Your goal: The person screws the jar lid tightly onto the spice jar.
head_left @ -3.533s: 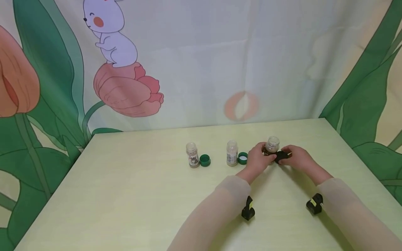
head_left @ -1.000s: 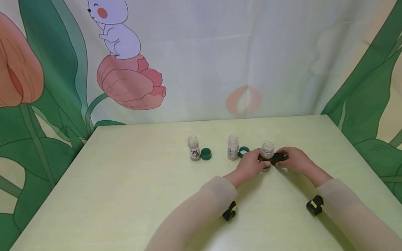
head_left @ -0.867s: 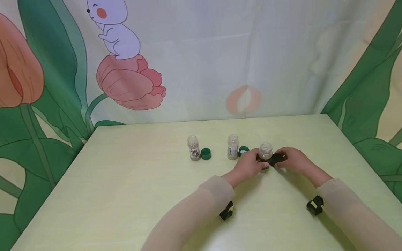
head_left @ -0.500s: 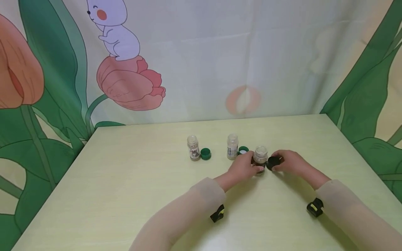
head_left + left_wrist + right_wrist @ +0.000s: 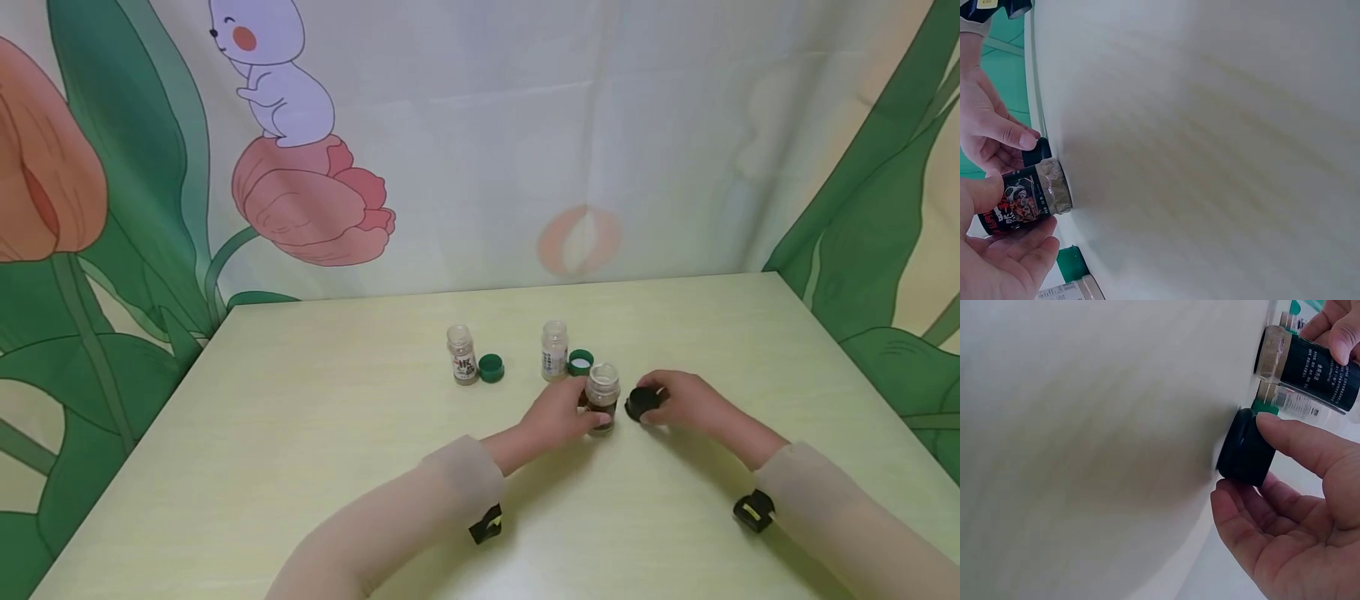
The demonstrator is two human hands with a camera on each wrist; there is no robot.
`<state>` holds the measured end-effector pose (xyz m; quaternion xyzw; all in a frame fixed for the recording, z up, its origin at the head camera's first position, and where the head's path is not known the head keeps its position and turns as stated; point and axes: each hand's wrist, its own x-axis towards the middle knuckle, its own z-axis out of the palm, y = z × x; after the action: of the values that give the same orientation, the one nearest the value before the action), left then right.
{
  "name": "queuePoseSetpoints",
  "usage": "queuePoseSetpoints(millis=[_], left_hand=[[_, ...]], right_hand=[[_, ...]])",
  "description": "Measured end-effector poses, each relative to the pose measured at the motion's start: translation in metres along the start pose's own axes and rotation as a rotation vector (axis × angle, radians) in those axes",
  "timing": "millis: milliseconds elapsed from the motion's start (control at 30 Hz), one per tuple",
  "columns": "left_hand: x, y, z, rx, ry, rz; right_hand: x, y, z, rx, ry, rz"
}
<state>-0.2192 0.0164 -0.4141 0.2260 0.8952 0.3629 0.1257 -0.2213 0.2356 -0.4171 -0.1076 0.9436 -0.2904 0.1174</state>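
Observation:
My left hand (image 5: 558, 414) grips an uncapped clear spice jar (image 5: 602, 390) with a black printed label (image 5: 1017, 203), thumb on one side and fingers on the other. The jar stands upright, its base close to the tabletop in the left wrist view. To its right, my right hand (image 5: 686, 398) pinches a round black cap (image 5: 1249, 450) between thumb and fingers, right at the table surface. A small gap separates cap and jar. Just behind the left hand is a green cap (image 5: 581, 360) beside a second uncapped jar (image 5: 555, 353) with a white label.
Farther left on the pale table (image 5: 300, 433) stands another uncapped jar (image 5: 462, 357), with a green cap (image 5: 491, 367) next to it. A printed curtain (image 5: 465, 167) hangs behind the table's back edge. Black wrist cameras (image 5: 753, 510) sit under both sleeves.
The left hand has brought the black-labelled jar left and toward the front edge. The right hand has moved the black cap the same way, by less, so the gap between them has widened.

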Motion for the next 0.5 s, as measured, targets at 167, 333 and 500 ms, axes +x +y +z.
queuePoseSetpoints(millis=[167, 333, 500], left_hand=[[-0.010, -0.007, -0.004, -0.030, -0.006, 0.008], [-0.022, -0.014, -0.010, -0.039, -0.028, 0.019], [-0.031, -0.020, -0.017, -0.035, -0.031, 0.021]], right_hand=[[-0.004, -0.007, 0.007, 0.011, -0.004, -0.033], [-0.007, -0.014, 0.014, 0.012, -0.012, -0.074], [-0.006, -0.019, 0.018, 0.007, -0.028, -0.113]])
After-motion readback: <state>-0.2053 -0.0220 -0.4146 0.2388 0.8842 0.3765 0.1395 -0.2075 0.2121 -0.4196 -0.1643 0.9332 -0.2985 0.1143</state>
